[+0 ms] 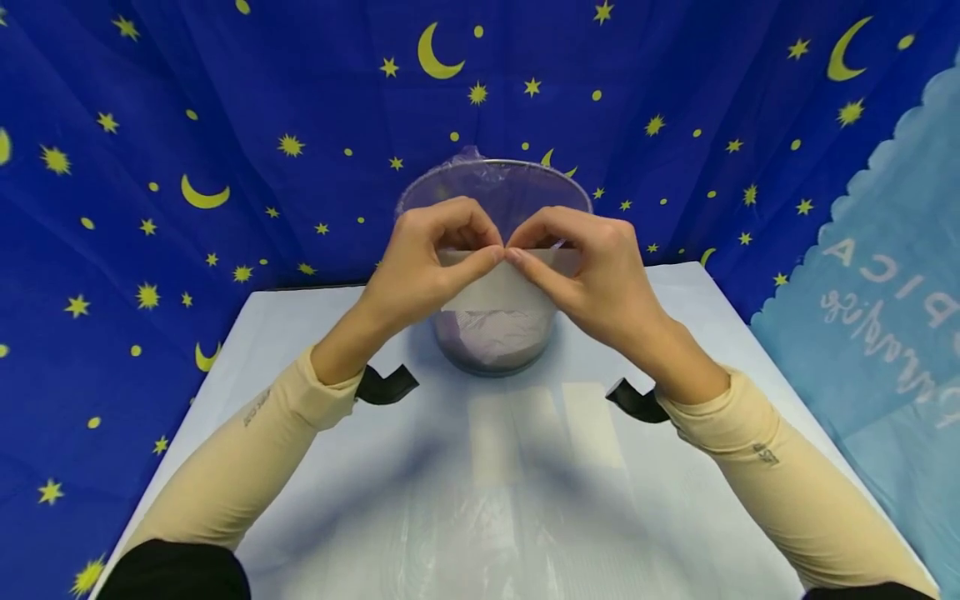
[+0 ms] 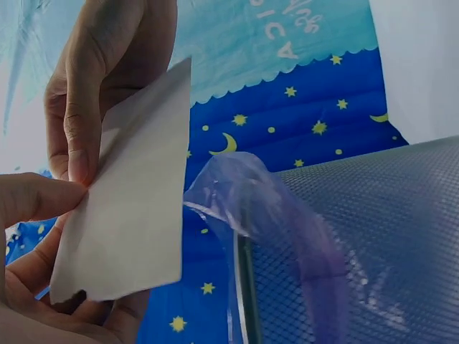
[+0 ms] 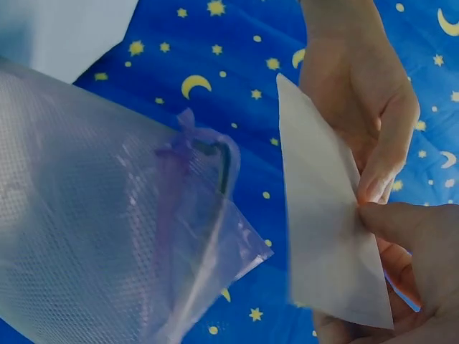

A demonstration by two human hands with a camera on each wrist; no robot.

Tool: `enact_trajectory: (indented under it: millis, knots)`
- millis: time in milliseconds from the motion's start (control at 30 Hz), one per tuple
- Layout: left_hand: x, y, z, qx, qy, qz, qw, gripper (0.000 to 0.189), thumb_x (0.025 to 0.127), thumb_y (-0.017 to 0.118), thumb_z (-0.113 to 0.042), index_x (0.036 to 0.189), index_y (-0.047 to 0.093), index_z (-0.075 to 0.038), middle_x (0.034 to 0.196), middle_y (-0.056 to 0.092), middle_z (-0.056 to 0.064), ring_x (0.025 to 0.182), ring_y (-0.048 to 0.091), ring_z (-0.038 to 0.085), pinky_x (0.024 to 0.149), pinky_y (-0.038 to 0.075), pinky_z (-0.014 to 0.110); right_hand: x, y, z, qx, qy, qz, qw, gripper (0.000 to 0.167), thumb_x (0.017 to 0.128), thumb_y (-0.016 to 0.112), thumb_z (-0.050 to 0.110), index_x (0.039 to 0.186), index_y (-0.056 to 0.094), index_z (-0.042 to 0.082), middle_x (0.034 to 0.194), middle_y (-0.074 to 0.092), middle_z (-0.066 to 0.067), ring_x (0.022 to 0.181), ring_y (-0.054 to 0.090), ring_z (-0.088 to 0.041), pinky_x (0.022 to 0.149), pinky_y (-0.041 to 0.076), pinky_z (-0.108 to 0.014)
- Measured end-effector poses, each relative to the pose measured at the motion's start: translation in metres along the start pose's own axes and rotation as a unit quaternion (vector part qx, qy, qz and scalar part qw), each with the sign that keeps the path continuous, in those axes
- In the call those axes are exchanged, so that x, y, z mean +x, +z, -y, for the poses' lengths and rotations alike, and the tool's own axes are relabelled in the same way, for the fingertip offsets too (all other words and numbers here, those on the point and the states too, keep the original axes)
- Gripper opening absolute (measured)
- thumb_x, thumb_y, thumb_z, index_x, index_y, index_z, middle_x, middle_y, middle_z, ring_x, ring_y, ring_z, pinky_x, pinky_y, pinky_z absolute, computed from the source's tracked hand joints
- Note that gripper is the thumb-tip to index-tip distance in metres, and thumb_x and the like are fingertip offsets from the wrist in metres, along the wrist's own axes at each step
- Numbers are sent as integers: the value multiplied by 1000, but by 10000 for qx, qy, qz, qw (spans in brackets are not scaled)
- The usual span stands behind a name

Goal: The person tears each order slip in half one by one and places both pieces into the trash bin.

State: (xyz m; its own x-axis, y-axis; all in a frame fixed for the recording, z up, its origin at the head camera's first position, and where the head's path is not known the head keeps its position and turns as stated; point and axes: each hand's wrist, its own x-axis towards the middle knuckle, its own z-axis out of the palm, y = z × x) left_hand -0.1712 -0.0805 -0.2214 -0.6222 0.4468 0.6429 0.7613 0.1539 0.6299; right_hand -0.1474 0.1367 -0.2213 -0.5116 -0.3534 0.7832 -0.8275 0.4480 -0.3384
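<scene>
Between both hands is a strip of white paper [image 1: 495,287], its upper edge pinched at the middle. My left hand [image 1: 438,258] grips it by thumb and curled fingers, and my right hand [image 1: 581,267] does the same, the thumb tips meeting. In the left wrist view the paper [image 2: 136,208] has a ragged lower corner. Behind the hands stands a round mesh bin [image 1: 495,179] lined with a thin purple plastic bag [image 3: 193,215]. The bag's loose edge folds over the rim. Part of the bin is hidden by the hands and paper.
Pale paper strips [image 1: 592,425] lie on the white table [image 1: 360,508] in front of the bin. A blue curtain [image 1: 300,83] with moons and stars hangs close behind, and a light blue cloth [image 1: 900,333] with lettering hangs at the right.
</scene>
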Motion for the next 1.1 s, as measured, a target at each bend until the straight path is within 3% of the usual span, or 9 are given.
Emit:
enact_trajectory:
  millis: [433, 633, 800, 1100]
  knots:
    - [23, -8, -4, -41, -100, 16, 9999, 6, 95, 75, -3, 90, 73, -6, 87, 69, 8, 79, 66, 18, 78, 58, 31, 20, -10, -5, -1, 71, -14, 10000, 11, 95, 81, 17, 93, 78, 6, 86, 76, 0, 82, 67, -6, 76, 50, -21]
    - [33, -13, -5, 70, -187, -18, 9998, 5, 95, 74, -2, 91, 73, -3, 86, 69, 8, 77, 66, 18, 76, 57, 30, 31, -12, -6, -169, 320, 48, 9993, 13, 96, 80, 20, 94, 79, 7, 87, 77, -1, 87, 71, -10, 80, 53, -24]
    - [44, -19, -6, 173, -266, -160, 9994, 5, 96, 74, -2, 91, 73, -1, 86, 69, 9, 76, 65, 19, 73, 55, 28, 46, -14, -6, -361, 326, 80, 9988, 16, 97, 79, 22, 95, 79, 6, 89, 78, -3, 91, 72, -11, 84, 55, -28]
    - [58, -20, -3, 488, -388, -97, 9980, 6, 97, 73, -4, 91, 73, -1, 84, 68, 7, 74, 61, 19, 70, 51, 27, 55, -16, -18, -539, 354, 133, 9978, 15, 97, 78, 20, 95, 79, 5, 91, 78, -5, 92, 71, -12, 85, 55, -29]
